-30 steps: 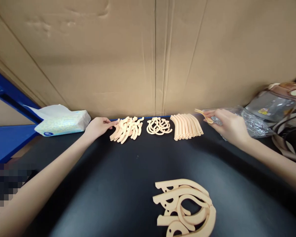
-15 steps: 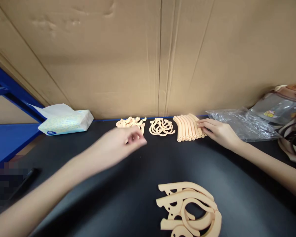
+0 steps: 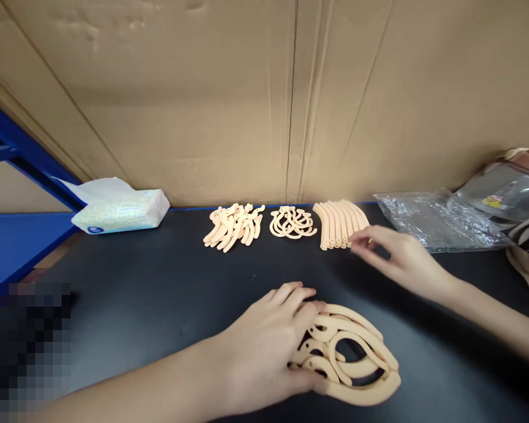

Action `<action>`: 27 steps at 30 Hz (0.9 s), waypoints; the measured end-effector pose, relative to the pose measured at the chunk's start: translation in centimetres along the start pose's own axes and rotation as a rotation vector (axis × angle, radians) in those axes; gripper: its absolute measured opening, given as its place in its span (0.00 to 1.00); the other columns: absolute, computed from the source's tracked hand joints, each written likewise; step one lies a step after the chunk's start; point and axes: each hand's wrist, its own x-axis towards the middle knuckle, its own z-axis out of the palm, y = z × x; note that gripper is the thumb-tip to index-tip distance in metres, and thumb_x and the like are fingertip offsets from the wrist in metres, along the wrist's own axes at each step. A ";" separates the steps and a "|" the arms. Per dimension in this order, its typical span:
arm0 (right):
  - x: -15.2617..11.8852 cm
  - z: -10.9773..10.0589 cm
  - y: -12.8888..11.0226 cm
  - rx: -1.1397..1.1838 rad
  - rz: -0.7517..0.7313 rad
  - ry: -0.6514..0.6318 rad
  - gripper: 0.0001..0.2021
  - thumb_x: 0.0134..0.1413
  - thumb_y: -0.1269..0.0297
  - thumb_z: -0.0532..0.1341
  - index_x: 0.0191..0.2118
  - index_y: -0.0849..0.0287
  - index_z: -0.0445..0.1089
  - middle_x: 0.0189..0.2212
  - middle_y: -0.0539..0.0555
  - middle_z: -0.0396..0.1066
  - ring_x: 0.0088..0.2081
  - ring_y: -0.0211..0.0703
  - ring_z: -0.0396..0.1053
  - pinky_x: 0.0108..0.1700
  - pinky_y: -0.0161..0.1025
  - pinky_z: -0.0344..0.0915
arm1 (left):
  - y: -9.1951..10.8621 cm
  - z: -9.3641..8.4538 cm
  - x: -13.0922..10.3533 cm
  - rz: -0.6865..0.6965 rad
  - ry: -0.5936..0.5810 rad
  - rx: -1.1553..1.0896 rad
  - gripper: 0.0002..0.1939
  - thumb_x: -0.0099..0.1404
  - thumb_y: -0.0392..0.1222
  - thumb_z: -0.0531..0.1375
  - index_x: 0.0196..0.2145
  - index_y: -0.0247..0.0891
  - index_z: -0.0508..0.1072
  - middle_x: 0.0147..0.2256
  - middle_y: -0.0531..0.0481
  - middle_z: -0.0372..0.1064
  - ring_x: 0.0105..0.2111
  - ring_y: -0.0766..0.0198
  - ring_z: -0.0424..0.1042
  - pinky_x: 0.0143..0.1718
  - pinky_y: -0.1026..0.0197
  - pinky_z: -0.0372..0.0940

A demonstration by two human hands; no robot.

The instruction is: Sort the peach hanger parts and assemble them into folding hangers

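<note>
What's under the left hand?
Part of a bunch of pale curved pieces on the black table. Their rounded right side shows, sticking out past the left hand. Some of their left ends are covered, so I can't see those.

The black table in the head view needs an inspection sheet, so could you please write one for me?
Surface: black table, dark shadows near the hands.
Job's things: large beige pieces grouped at the front; behind them a loose heap of curved pieces, a tangle of ring-like pieces and a neat row of curved pieces.
Clutter: tissue pack at left; clear plastic bag and clear container at right.
Hands: left hand clasps the large pieces' left end; right hand at the row's right end, grip unclear.
Cables: nothing seen.
Surroundings: cardboard behind, blue frame at left.
</note>
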 end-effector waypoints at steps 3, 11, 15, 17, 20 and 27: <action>-1.0 0.1 -3.8 0.081 -0.050 -0.283 0.15 0.55 0.49 0.60 0.42 0.54 0.69 0.38 0.53 0.71 0.39 0.44 0.70 0.40 0.40 0.67 | -0.5 -0.9 0.3 0.024 0.058 0.018 0.35 0.57 0.50 0.66 0.58 0.39 0.62 0.57 0.42 0.59 0.57 0.49 0.57 0.56 0.49 0.57; -1.5 1.2 -6.2 0.083 -0.114 -0.354 0.10 0.59 0.57 0.58 0.33 0.56 0.69 0.30 0.50 0.68 0.32 0.38 0.65 0.34 0.36 0.60 | -1.5 -1.1 0.8 -0.053 0.138 -0.050 0.16 0.58 0.47 0.65 0.40 0.38 0.68 0.47 0.45 0.64 0.47 0.53 0.62 0.45 0.53 0.61; -1.2 0.9 -6.7 0.357 0.158 -0.395 0.12 0.55 0.53 0.61 0.29 0.56 0.65 0.21 0.45 0.61 0.23 0.34 0.58 0.25 0.33 0.54 | -1.9 -1.7 1.2 -0.105 0.229 -0.303 0.08 0.58 0.40 0.63 0.34 0.39 0.68 0.39 0.50 0.67 0.41 0.58 0.64 0.41 0.58 0.59; -0.9 0.6 -7.2 0.553 0.273 -0.329 0.15 0.54 0.52 0.62 0.27 0.57 0.63 0.20 0.44 0.60 0.23 0.33 0.56 0.24 0.32 0.53 | -1.5 -2.5 1.5 -0.149 0.260 -0.618 0.08 0.59 0.41 0.62 0.34 0.37 0.68 0.33 0.52 0.67 0.34 0.62 0.65 0.36 0.61 0.59; -0.2 -0.2 -7.9 0.729 0.325 -0.178 0.18 0.54 0.50 0.60 0.24 0.57 0.59 0.20 0.45 0.59 0.23 0.33 0.56 0.24 0.32 0.53 | -0.7 -3.6 1.9 -0.151 0.358 -1.018 0.06 0.60 0.40 0.60 0.33 0.35 0.70 0.30 0.54 0.65 0.30 0.68 0.62 0.32 0.66 0.57; 2.8 -1.8 -6.8 0.392 0.109 0.099 0.13 0.58 0.51 0.57 0.34 0.57 0.67 0.25 0.49 0.67 0.26 0.36 0.65 0.28 0.34 0.60 | -0.7 -4.9 3.1 -0.155 0.624 -1.008 0.16 0.66 0.46 0.53 0.27 0.35 0.74 0.23 0.55 0.57 0.24 0.70 0.56 0.27 0.67 0.53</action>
